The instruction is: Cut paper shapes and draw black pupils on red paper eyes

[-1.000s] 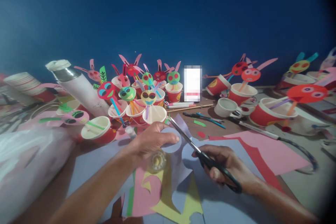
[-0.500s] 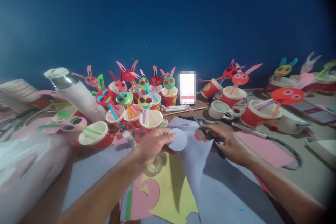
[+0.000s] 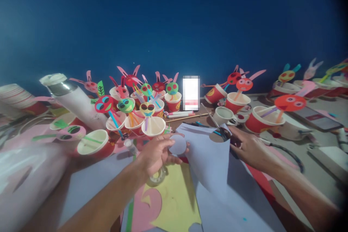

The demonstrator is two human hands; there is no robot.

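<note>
A small pale lavender-blue paper circle [image 3: 177, 145] is pinched between the thumb and fingers of my left hand [image 3: 154, 154]. My right hand [image 3: 246, 146] is closed around the scissors [image 3: 224, 133], whose blades point up and away to the left. Beside them, a large sheet of the same pale paper [image 3: 203, 148] stands partly lifted, curling, with a round notch in its upper right edge. The right hand is at that edge; whether its fingers also grip the sheet I cannot tell. Below my left hand lie a tape roll [image 3: 157, 177] and cut yellow paper [image 3: 176, 195].
Paper cups with rabbit-like paper faces on sticks, one a red cup [image 3: 174, 102], line the back. A flask [image 3: 73, 96] leans at left near a plastic bag [image 3: 24, 174]. A white mug [image 3: 223, 115], markers [image 3: 179, 114] and a phone [image 3: 317, 117] lie farther back.
My left hand has drawn the circle slightly left, its lower fingers spreading. My right hand has moved right with the scissors, and the sheet's notched edge has shifted right and up.
</note>
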